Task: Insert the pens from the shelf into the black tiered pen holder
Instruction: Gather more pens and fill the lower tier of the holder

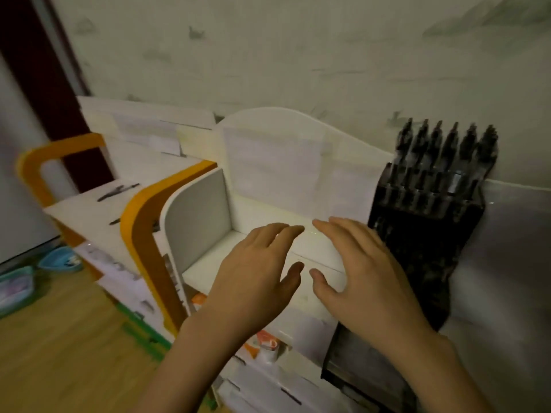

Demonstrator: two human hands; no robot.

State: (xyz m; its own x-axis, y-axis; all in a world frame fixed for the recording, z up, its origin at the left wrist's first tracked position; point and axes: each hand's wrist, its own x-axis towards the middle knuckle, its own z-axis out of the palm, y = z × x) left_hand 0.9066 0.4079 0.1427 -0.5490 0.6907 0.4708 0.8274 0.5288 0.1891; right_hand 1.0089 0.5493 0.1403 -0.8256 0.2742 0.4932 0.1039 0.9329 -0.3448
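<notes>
Holder: the black tiered holder (423, 222) stood at my right against the wall (298, 55), just beside the white shelf (268, 204).
Holder contents: a row of dark pens (447, 138) stood upright in its top tier; more seemed to sit in the tiers below, too blurred to count.
Shelf: the bay under my hands looked bare white where it showed.
Left shelf: a lower surface beyond the orange-edged divider (149, 210) carried two dark pens (117, 189), lying flat.
Left hand: my left hand (256, 278) hovered over the white bay, fingers spread and relaxed, gripping nothing.
Right hand: my right hand (357, 275) was likewise splayed, gripping nothing, close beside the left, thumbs nearly meeting.
Hard to make out: the holder's lower part was dark and smeared; drawers (268, 391) below the shelf ran off the bottom edge.
</notes>
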